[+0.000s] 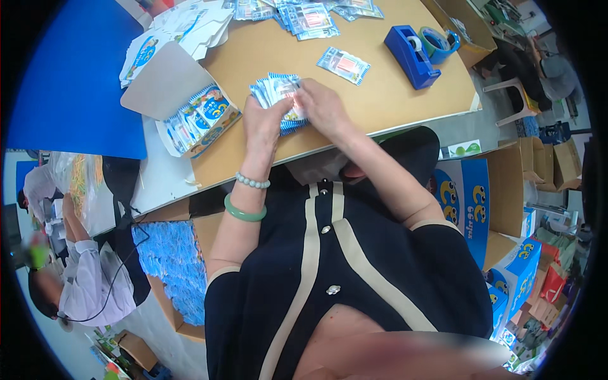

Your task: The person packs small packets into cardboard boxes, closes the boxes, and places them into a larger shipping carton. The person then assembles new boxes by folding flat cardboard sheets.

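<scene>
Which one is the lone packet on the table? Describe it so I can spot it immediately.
On the tan table, find the blue tape dispenser toward the right. Just left of it lies a flat blue-and-white packet with a pinkish patch. Unlike the piled packets farther back and the stack held in the left hand, it lies alone.

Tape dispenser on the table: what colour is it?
The tape dispenser is blue; it shows best in the head view.

A tan tabletop [373,104] carries an open white box [217,132], piled flat cartons [180,31], loose blue-and-white packets [344,65], a blue tape dispenser [411,60] and a tape roll [428,48].
</scene>
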The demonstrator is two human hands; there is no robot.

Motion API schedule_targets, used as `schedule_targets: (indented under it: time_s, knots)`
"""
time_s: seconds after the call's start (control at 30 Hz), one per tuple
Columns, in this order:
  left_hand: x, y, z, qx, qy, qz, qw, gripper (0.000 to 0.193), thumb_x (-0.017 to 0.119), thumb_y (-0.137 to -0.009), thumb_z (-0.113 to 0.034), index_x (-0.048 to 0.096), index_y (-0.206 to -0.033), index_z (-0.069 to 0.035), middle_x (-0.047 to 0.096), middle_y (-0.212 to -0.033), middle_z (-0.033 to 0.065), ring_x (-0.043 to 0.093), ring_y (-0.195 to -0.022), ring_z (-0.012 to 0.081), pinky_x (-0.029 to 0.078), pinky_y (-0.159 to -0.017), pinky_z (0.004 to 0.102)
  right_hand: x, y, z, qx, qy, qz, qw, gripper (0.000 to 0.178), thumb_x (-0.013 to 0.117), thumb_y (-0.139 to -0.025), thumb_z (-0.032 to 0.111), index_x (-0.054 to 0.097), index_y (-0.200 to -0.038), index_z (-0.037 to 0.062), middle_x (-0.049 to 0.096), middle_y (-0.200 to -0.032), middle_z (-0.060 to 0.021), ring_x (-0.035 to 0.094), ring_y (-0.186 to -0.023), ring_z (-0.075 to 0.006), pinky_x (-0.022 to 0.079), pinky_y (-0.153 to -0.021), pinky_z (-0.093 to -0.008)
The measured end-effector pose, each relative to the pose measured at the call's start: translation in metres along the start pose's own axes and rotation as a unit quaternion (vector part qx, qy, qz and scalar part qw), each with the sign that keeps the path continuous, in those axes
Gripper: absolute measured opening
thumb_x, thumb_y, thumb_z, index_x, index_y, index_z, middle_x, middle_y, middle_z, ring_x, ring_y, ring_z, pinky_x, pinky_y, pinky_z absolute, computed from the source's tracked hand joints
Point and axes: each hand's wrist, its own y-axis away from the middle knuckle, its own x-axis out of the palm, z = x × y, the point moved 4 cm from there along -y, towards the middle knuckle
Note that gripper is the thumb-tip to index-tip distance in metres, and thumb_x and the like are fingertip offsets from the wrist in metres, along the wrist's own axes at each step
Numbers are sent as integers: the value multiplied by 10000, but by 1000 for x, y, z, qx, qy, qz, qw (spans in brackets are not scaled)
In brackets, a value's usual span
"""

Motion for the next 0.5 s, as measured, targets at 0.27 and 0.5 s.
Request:
schedule_targets:
  time_s: [0.27,0.5]
  knots:
    - [-7,-5,9,-19,-174,-88,981,470,814,-685,-221,592,-1031,8,714,-965,151,703,-854,236,539,-765,347,-72,-83,-62,177,255,100,945,319,671,-823,301,670,-1024,54,664,-1030,-171,618,-967,-346,482,-836,-421]
    - [-2,0,11,-21,-141,-78,987,465,814,-682,-240,581,-1006,0,713,-942,146,702,-848,256,537,-769,353,-34,-195,-74,-44,277,110,953,356,721,-754,326,652,-977,57,662,-1008,-155,619,-932,-351,482,-820,-434]
